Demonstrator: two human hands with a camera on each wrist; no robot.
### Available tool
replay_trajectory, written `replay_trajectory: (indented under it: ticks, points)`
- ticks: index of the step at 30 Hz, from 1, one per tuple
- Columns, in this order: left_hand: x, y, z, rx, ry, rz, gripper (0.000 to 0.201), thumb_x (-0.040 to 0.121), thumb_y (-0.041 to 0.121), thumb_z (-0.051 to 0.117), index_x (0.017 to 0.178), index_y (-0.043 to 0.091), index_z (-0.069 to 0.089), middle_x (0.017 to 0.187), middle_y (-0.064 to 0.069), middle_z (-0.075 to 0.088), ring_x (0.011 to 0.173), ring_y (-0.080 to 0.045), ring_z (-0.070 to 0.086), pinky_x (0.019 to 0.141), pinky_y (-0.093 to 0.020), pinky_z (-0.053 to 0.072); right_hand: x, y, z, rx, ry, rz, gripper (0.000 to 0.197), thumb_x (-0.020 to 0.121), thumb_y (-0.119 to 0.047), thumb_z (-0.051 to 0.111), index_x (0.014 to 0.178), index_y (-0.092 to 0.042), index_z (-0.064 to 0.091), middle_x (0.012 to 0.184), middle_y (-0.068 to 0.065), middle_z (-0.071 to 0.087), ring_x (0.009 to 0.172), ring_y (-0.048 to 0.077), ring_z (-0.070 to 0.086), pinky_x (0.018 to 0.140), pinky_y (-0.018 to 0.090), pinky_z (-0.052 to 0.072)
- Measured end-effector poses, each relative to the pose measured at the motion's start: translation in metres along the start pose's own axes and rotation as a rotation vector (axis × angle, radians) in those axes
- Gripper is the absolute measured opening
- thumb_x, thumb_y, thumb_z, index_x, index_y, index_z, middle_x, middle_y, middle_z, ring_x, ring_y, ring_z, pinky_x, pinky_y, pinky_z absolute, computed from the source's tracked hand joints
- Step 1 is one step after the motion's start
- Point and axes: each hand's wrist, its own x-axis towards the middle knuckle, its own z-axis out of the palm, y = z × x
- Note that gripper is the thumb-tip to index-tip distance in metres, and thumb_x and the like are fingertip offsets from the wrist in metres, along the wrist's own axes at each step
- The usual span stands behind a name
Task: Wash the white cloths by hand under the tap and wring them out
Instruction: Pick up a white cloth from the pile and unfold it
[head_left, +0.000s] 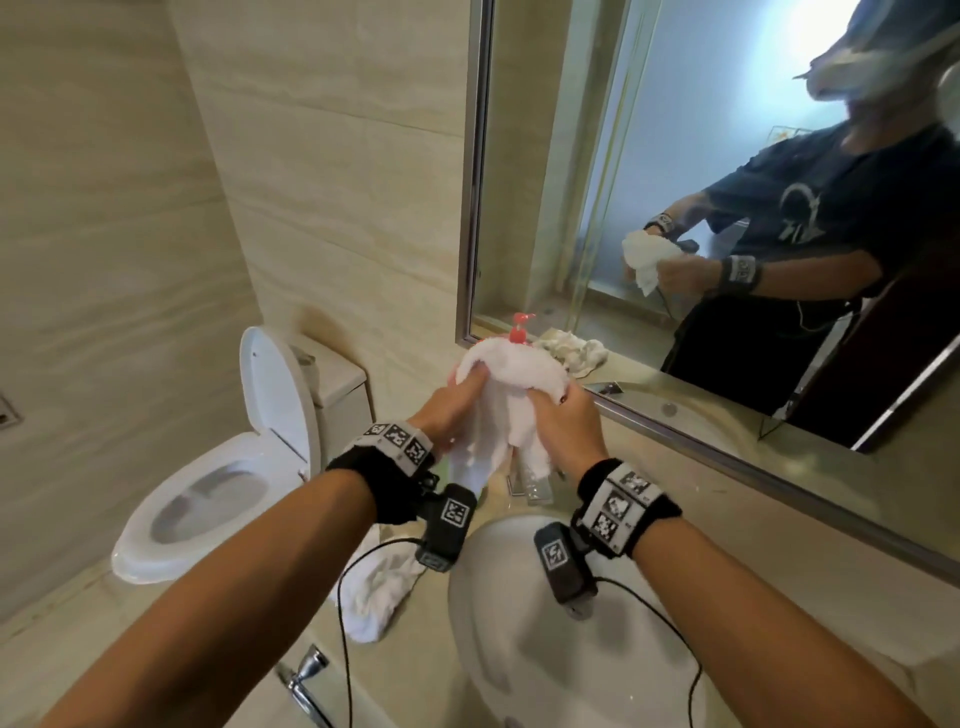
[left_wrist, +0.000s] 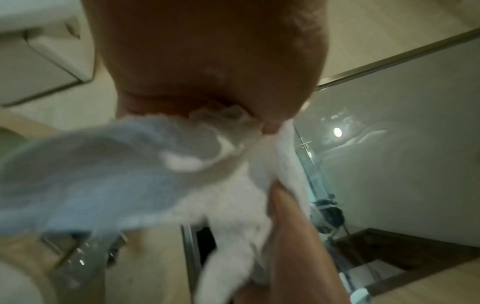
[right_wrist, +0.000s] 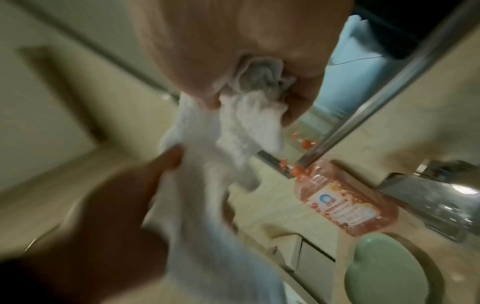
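Both hands up over the counter, behind the round white ceramic sink (head_left: 519, 670). Left hand (head_left: 451, 410) has fingers curled over the top left of the wet white terry cloth (head_left: 511, 395); right hand (head_left: 563, 426) fist-clamped on its right side. Cloth bunched between them, tail hanging down. Second white cloth (head_left: 382, 592) lies crumpled on the beige counter left of the sink; a third (head_left: 574, 351) sits by the mirror. Pink pump soap bottle (right_wrist: 345, 203) just behind the held cloth. Wrist views blurred.

Bare forearms, black wristbands (head_left: 382, 480) w/ white marker tags, black wrist cams (head_left: 447, 527), thin black cables.
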Motion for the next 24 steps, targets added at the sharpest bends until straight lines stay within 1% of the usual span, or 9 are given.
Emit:
replay_trajectory:
  ticks: [2, 5, 11, 14, 16, 18, 20, 22, 24]
  points:
    - [-0.003, 0.006, 0.017, -0.075, 0.006, 0.037, 0.058, 0.103, 0.050, 0.034, 0.133, 0.003, 0.051, 0.127, -0.024, 0.061, 0.106, -0.028, 0.062, 0.084, -0.034, 0.052, -0.009, -0.007, 0.020, -0.034, -0.025, -0.094, 0.029, 0.089, -0.047, 0.058, 0.103, -0.024, 0.069, 0.086, -0.008, 0.071, 0.073, 0.007, 0.068, 0.057, 0.020, 0.049]
    - [-0.008, 0.010, 0.033, -0.102, -0.013, 0.052, 0.054, 0.102, 0.050, 0.035, 0.124, 0.007, 0.058, 0.118, -0.023, 0.066, 0.106, -0.031, 0.067, 0.088, -0.040, 0.056, 0.000, -0.023, 0.021, -0.020, 0.013, -0.025, 0.031, 0.095, -0.045, 0.054, 0.098, -0.021, 0.072, 0.086, -0.003, 0.072, 0.077, 0.013, 0.068, 0.060, 0.025, 0.048]
    - [-0.016, 0.008, 0.034, -0.137, -0.071, 0.079, 0.041, 0.101, 0.050, 0.038, 0.107, 0.018, 0.063, 0.100, -0.011, 0.075, 0.090, -0.024, 0.072, 0.072, -0.034, 0.060, -0.001, -0.016, 0.018, -0.105, 0.071, -0.090, 0.035, 0.097, -0.047, 0.051, 0.092, -0.018, 0.070, 0.078, -0.005, 0.070, 0.069, 0.010, 0.066, 0.052, 0.021, 0.048]
    - [-0.019, 0.003, 0.030, -0.078, -0.216, 0.091, 0.031, 0.093, 0.052, 0.056, 0.105, 0.024, 0.063, 0.106, -0.016, 0.072, 0.098, -0.037, 0.069, 0.088, -0.054, 0.055, 0.007, -0.013, 0.002, -0.174, 0.045, -0.085, 0.026, 0.100, -0.036, 0.050, 0.097, -0.019, 0.070, 0.080, -0.006, 0.066, 0.069, 0.007, 0.062, 0.051, 0.020, 0.043]
    - [-0.016, 0.004, 0.021, 0.191, -0.292, 0.164, 0.049, 0.076, 0.056, 0.075, 0.111, 0.024, 0.062, 0.105, -0.012, 0.072, 0.099, -0.035, 0.068, 0.091, -0.057, 0.053, 0.012, -0.008, -0.011, -0.145, -0.001, -0.013, 0.021, 0.099, -0.029, 0.053, 0.097, -0.017, 0.070, 0.085, -0.002, 0.068, 0.078, 0.015, 0.066, 0.059, 0.027, 0.052]
    - [-0.011, 0.002, 0.007, 0.719, -0.266, 0.263, 0.086, 0.059, 0.061, 0.085, 0.128, 0.023, 0.052, 0.115, 0.001, 0.068, 0.108, -0.025, 0.064, 0.094, -0.040, 0.051, 0.012, -0.004, -0.022, -0.120, -0.070, 0.032, 0.016, 0.094, -0.032, 0.058, 0.098, -0.023, 0.071, 0.090, -0.002, 0.073, 0.081, 0.016, 0.069, 0.060, 0.030, 0.056]
    - [-0.009, -0.003, -0.005, 1.103, -0.138, 0.286, 0.117, 0.048, 0.052, 0.093, 0.141, 0.020, 0.032, 0.118, 0.000, 0.063, 0.105, -0.021, 0.060, 0.087, -0.029, 0.045, 0.010, -0.004, -0.032, -0.133, -0.194, 0.014, 0.019, 0.084, -0.041, 0.069, 0.099, -0.029, 0.068, 0.091, -0.007, 0.074, 0.077, 0.011, 0.071, 0.056, 0.027, 0.057]
    - [-0.005, -0.011, -0.014, 1.304, -0.062, 0.266, 0.128, 0.045, 0.042, 0.096, 0.142, 0.020, 0.015, 0.111, -0.007, 0.064, 0.091, -0.026, 0.061, 0.075, -0.031, 0.046, 0.010, -0.003, -0.042, -0.256, -0.325, -0.013, 0.062, 0.068, -0.057, 0.080, 0.114, -0.024, 0.055, 0.102, -0.008, 0.069, 0.086, 0.011, 0.069, 0.069, 0.031, 0.059]
    - [-0.002, -0.017, -0.022, 1.384, -0.018, 0.291, 0.106, 0.057, 0.034, 0.092, 0.132, 0.023, 0.017, 0.106, -0.008, 0.061, 0.077, -0.024, 0.062, 0.066, -0.029, 0.046, 0.009, -0.005, -0.052, -0.373, -0.419, -0.037, 0.104, 0.048, -0.071, 0.086, 0.126, -0.025, 0.035, 0.109, -0.008, 0.059, 0.095, 0.012, 0.065, 0.076, 0.032, 0.057]
